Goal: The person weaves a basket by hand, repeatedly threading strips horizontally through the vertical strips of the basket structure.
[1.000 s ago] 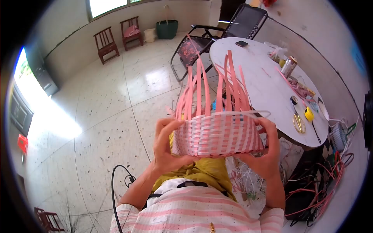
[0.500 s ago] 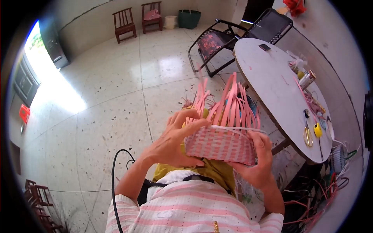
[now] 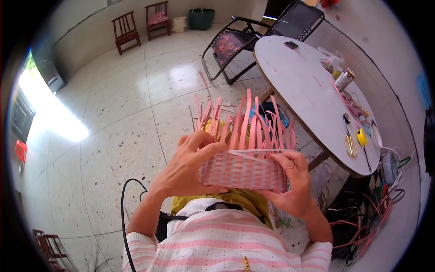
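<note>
In the head view, above the person's lap, the pink-white woven basket (image 3: pixel 244 171) is between the two hands. The left hand (image 3: pixel 186 165), half open, grips its left end; the right hand (image 3: pixel 292 181), curled, pinches its right end near the rim.

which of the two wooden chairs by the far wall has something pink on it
The right chair, beside the pale bucket; a pink item lies there, unlike on the left chair.
</note>
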Demonstrator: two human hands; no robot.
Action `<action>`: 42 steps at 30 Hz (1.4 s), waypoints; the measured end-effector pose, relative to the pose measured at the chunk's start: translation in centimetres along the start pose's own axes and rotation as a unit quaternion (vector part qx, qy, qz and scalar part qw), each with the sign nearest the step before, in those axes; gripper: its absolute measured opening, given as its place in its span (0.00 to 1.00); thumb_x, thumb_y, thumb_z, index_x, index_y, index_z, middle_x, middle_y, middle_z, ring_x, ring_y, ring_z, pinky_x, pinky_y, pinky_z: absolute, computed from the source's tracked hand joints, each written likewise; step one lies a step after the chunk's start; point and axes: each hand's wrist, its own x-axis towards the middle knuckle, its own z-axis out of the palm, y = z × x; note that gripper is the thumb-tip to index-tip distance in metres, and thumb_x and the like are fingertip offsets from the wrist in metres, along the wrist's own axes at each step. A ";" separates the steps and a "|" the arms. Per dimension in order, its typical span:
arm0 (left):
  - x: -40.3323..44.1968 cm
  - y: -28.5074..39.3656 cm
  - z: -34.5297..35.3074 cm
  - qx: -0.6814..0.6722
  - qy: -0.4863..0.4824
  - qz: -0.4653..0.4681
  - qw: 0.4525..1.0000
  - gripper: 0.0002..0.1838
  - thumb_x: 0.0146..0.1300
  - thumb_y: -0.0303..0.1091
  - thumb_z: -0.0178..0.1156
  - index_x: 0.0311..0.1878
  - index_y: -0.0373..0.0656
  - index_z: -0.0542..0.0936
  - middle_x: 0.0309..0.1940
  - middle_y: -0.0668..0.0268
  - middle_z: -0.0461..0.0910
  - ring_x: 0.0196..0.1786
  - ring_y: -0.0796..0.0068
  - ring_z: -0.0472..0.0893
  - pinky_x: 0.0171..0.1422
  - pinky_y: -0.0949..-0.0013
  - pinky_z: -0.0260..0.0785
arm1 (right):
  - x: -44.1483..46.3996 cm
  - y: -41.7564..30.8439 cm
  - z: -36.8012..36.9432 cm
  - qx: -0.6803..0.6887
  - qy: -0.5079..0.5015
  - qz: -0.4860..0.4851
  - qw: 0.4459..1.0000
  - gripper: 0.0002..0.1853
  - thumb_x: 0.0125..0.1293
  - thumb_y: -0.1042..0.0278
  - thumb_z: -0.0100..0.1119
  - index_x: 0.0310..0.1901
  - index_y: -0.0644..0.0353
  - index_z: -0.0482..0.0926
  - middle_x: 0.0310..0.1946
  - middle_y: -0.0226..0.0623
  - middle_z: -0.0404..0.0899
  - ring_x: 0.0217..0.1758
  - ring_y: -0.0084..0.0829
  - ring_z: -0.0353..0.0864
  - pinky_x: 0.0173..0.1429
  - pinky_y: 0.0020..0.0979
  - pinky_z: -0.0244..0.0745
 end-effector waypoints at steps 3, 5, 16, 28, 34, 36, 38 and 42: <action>-0.3 1.4 -0.8 0.004 0.005 -0.001 1.000 0.47 0.36 0.48 0.87 0.64 0.58 0.78 0.57 0.61 0.70 0.64 0.53 0.69 0.73 0.51 0.58 | -0.1 -0.7 -0.8 0.019 -0.006 -0.002 1.000 0.44 0.40 0.62 0.87 0.63 0.58 0.78 0.55 0.39 0.76 0.58 0.42 0.75 0.61 0.43 0.65; -0.6 1.8 -0.8 0.004 0.001 -0.005 1.000 0.47 0.35 0.49 0.87 0.64 0.58 0.78 0.57 0.62 0.70 0.64 0.52 0.69 0.74 0.51 0.57 | -0.5 -1.0 -1.0 -0.001 -0.017 -0.004 1.000 0.44 0.41 0.59 0.87 0.64 0.58 0.77 0.55 0.39 0.75 0.58 0.42 0.75 0.60 0.43 0.65; 0.5 3.6 0.0 0.056 0.003 0.052 0.997 0.46 0.36 0.50 0.85 0.60 0.44 0.77 0.64 0.60 0.71 0.70 0.53 0.68 0.76 0.45 0.52 | 0.3 -2.3 -1.9 -0.053 0.008 -0.064 0.997 0.46 0.45 0.47 0.84 0.65 0.60 0.76 0.57 0.42 0.74 0.61 0.45 0.74 0.64 0.47 0.62; 1.3 3.3 0.1 0.037 0.007 0.080 0.996 0.41 0.37 0.46 0.85 0.57 0.44 0.78 0.58 0.62 0.75 0.65 0.55 0.72 0.74 0.48 0.55 | 1.1 -0.7 -1.1 0.021 -0.068 -0.066 0.995 0.42 0.44 0.52 0.84 0.59 0.64 0.76 0.55 0.44 0.73 0.61 0.47 0.73 0.67 0.47 0.62; 1.2 3.0 0.2 0.039 0.003 0.084 0.996 0.42 0.37 0.47 0.85 0.58 0.44 0.77 0.57 0.60 0.75 0.63 0.55 0.73 0.73 0.49 0.55 | 1.3 -0.2 -0.8 0.038 -0.072 -0.066 0.995 0.41 0.47 0.50 0.83 0.59 0.64 0.76 0.54 0.44 0.73 0.58 0.46 0.72 0.66 0.45 0.63; 1.1 3.2 0.2 0.043 0.010 0.074 0.996 0.43 0.38 0.47 0.85 0.58 0.44 0.76 0.57 0.60 0.74 0.63 0.55 0.73 0.72 0.49 0.55 | 1.5 -0.2 -1.5 0.082 -0.076 -0.042 0.993 0.39 0.50 0.49 0.83 0.59 0.62 0.77 0.56 0.44 0.73 0.61 0.46 0.72 0.68 0.44 0.62; 1.1 3.3 0.3 0.046 0.017 0.067 0.997 0.44 0.38 0.47 0.85 0.59 0.44 0.76 0.57 0.59 0.74 0.63 0.55 0.73 0.72 0.49 0.55 | 1.8 0.1 -2.7 0.109 -0.073 -0.032 0.991 0.35 0.54 0.52 0.81 0.59 0.62 0.77 0.55 0.44 0.75 0.59 0.44 0.74 0.67 0.43 0.65; 1.1 2.8 0.7 0.033 0.024 0.070 0.997 0.46 0.33 0.46 0.88 0.59 0.47 0.76 0.59 0.61 0.72 0.63 0.55 0.72 0.70 0.50 0.60 | 1.1 1.7 -3.9 0.215 -0.049 0.058 0.974 0.19 0.69 0.66 0.70 0.57 0.65 0.80 0.48 0.43 0.80 0.51 0.37 0.81 0.59 0.36 0.75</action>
